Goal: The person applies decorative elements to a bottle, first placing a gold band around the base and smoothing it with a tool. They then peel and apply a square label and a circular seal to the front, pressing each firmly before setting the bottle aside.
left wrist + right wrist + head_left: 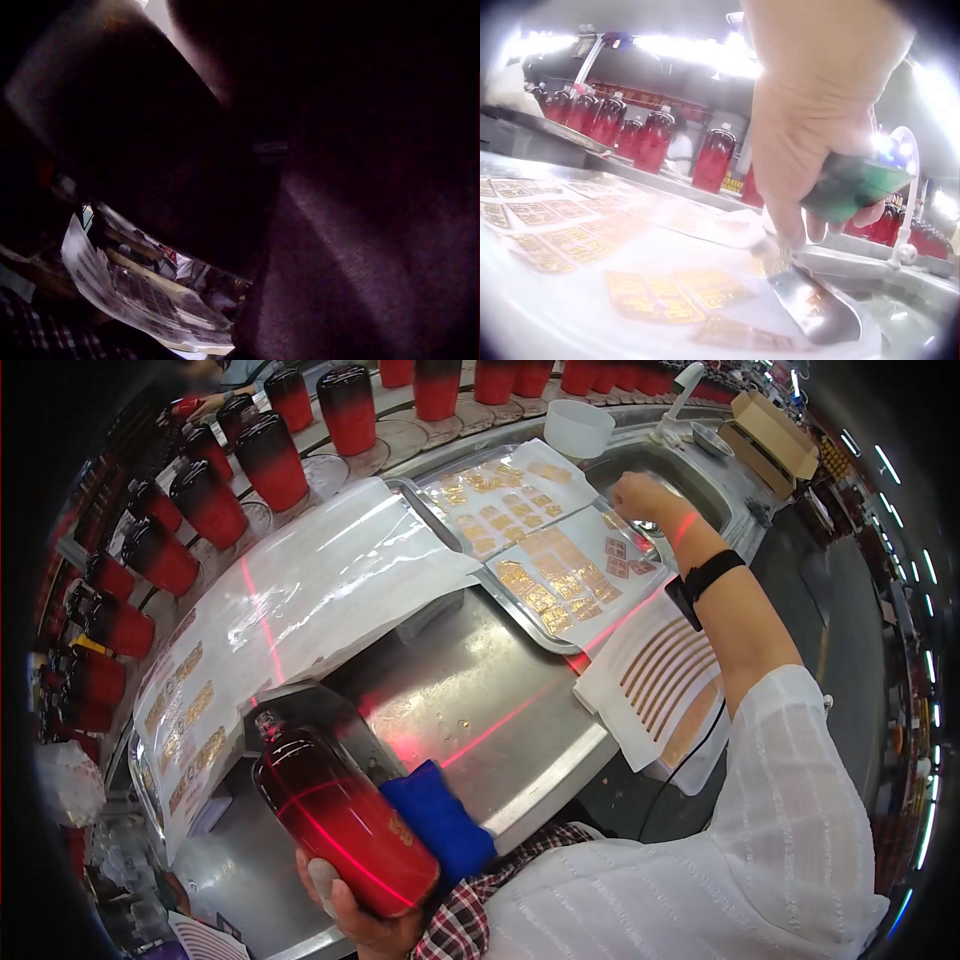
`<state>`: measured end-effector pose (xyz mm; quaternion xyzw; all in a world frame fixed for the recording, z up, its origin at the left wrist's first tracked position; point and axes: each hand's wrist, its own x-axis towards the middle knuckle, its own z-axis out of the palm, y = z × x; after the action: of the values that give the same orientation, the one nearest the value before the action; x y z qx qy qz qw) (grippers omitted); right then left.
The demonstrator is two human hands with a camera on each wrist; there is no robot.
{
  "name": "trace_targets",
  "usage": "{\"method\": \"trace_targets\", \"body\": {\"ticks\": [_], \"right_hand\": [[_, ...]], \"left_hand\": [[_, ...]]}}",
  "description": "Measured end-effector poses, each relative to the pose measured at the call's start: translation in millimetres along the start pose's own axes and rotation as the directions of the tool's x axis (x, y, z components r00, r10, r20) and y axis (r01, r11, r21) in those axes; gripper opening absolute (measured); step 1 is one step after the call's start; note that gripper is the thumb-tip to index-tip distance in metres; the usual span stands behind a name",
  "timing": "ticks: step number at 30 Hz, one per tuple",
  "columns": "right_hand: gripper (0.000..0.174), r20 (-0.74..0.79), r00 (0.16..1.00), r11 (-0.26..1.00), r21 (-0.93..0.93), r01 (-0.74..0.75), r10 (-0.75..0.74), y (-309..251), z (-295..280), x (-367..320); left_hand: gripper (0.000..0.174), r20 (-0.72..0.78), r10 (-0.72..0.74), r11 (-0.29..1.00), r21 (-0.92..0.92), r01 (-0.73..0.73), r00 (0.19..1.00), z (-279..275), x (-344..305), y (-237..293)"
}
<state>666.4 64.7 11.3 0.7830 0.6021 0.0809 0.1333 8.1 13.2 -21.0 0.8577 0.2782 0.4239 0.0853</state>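
A glossy bottle (pixel 345 815), black at the neck and red below, lies tilted in the head view. My left hand (pixel 365 920) grips it near its base, with a pale cover on one finger. The left wrist view is mostly dark. My right hand (pixel 645 500) is over the far edge of a sheet of gold decals (pixel 560 575). In the right wrist view that hand (pixel 802 142) holds a flat green object (pixel 855 187) against its palm, and its fingertips reach down to a small, pale gold piece (pixel 776 259), blurred, by the sheet's edge.
Red-black bottles (pixel 270 460) stand in rows behind. A sink (pixel 660 470) with a white tap (pixel 685 385) and a white tub (pixel 578 428) are at the back. White paper (pixel 320 580) covers the left. A blue cloth (pixel 440 820) lies beside the held bottle.
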Motion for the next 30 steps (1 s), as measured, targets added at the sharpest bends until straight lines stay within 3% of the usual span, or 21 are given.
{"method": "trace_targets", "body": {"ticks": [3,6,8,11,14,15,18,19,21,23,24,25,28,30], "right_hand": [[0.015,-0.125,0.990,0.993,-0.094,-0.074,0.062,-6.2,-0.6,5.0],[0.016,0.005,0.998,0.993,0.100,0.056,-0.057,-47.1,-55.8,29.8],[0.018,-0.027,0.996,0.928,0.364,0.085,-0.080,-73.9,-75.6,50.2],[0.021,-0.117,0.988,0.863,0.485,0.144,-0.100,-103.0,-68.0,86.5],[0.021,-0.091,0.988,0.953,0.269,0.142,-0.122,-121.7,-26.0,120.0],[0.025,0.104,0.995,0.996,0.087,-0.006,-0.003,-136.7,-34.6,116.0],[0.018,-0.243,0.970,0.995,0.096,0.014,0.010,-126.0,3.3,124.7],[0.017,-0.251,0.968,0.982,0.171,0.075,-0.031,-127.2,-14.4,116.0],[0.015,-0.256,0.955,0.977,0.113,0.182,-0.149,-129.8,-44.7,107.0],[0.017,-0.246,0.957,0.927,0.296,0.228,-0.157,-148.1,-91.4,76.0],[0.020,-0.381,0.907,0.882,0.346,0.319,-0.178,-154.9,-103.0,60.2],[0.019,-0.331,0.916,0.845,0.401,0.353,-0.225,-162.3,-116.7,50.2],[0.015,-0.443,0.841,0.747,0.434,0.504,-0.311,-201.9,-164.1,-2.6],[0.015,-0.502,0.775,0.655,0.444,0.611,-0.383,-219.9,-188.1,-34.1]], "left_hand": [[0.087,0.010,0.019,0.998,0.057,-0.020,1.000,-0.9,4.4,0.1],[0.089,0.022,0.030,0.996,0.089,-0.032,0.999,-3.5,3.8,0.0],[0.089,0.040,0.031,0.995,0.098,-0.034,0.999,-3.8,3.4,0.2],[0.091,0.057,0.030,0.993,0.115,-0.036,0.998,-5.2,4.5,-1.5],[0.092,0.077,0.010,0.992,0.127,-0.019,0.997,-9.4,-0.6,-0.7],[0.093,0.081,-0.001,0.991,0.133,-0.010,0.997,-10.6,-0.7,0.4],[0.093,0.107,-0.032,0.996,0.087,0.022,0.994,-10.0,1.3,4.3],[0.098,0.120,0.022,0.997,0.077,-0.032,0.993,-11.0,0.0,-1.3],[0.101,0.081,-0.060,0.998,0.035,0.057,0.995,-6.0,-1.6,0.3],[0.106,0.102,-0.167,0.985,-0.029,0.171,0.981,-5.8,-1.8,3.2],[0.110,0.139,-0.226,0.968,-0.079,0.239,0.964,-5.4,0.1,4.4],[0.113,0.174,-0.281,0.944,-0.129,0.304,0.944,-7.6,2.2,5.7],[0.111,0.214,-0.208,0.977,-0.001,0.213,0.954,-15.9,14.1,7.0],[0.109,0.175,-0.227,0.972,-0.027,0.235,0.958,-13.5,15.4,8.5]]}}
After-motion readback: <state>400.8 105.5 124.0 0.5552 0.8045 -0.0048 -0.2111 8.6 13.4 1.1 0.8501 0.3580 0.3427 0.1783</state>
